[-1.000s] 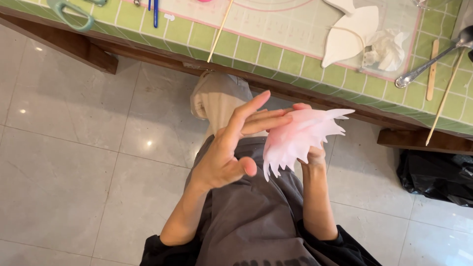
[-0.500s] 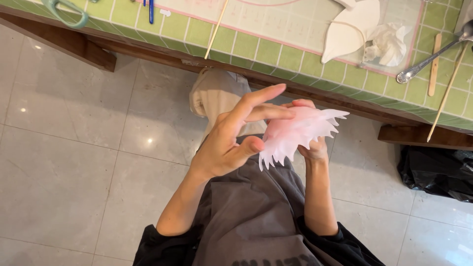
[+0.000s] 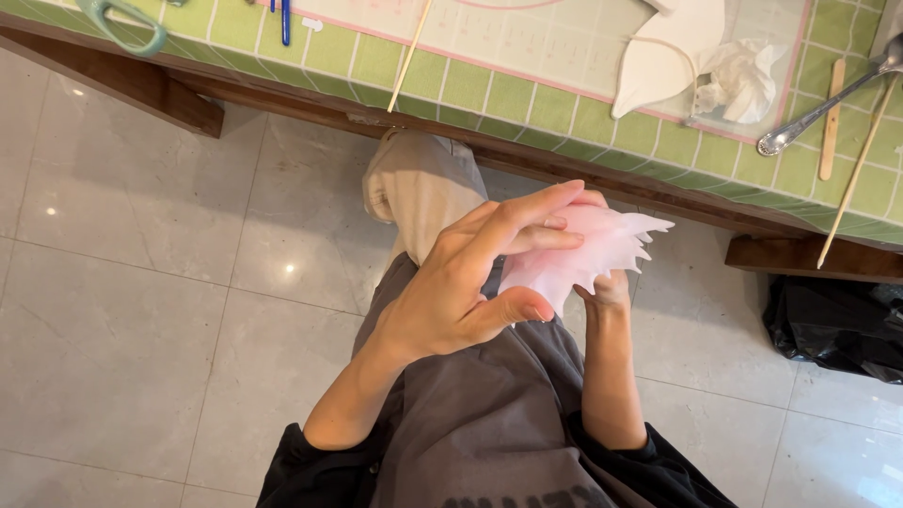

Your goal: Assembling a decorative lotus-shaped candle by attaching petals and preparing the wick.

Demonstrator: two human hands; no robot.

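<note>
Below the desk's [image 3: 583,103] near edge, over the lap, both hands hold a pale pink fringed sheet [image 3: 602,246]. Its long axis runs up-right from the left hand [image 3: 470,282], which pinches its lower-left end between thumb and fingers (nearer grip); the right hand [image 3: 607,287] supports from underneath.

A single head-worn camera looks steeply down from above the green tiled table [image 3: 527,89], whose edge crosses the top of the view; the lap and pale floor [image 3: 141,282] lie below that edge, close to the lens
</note>
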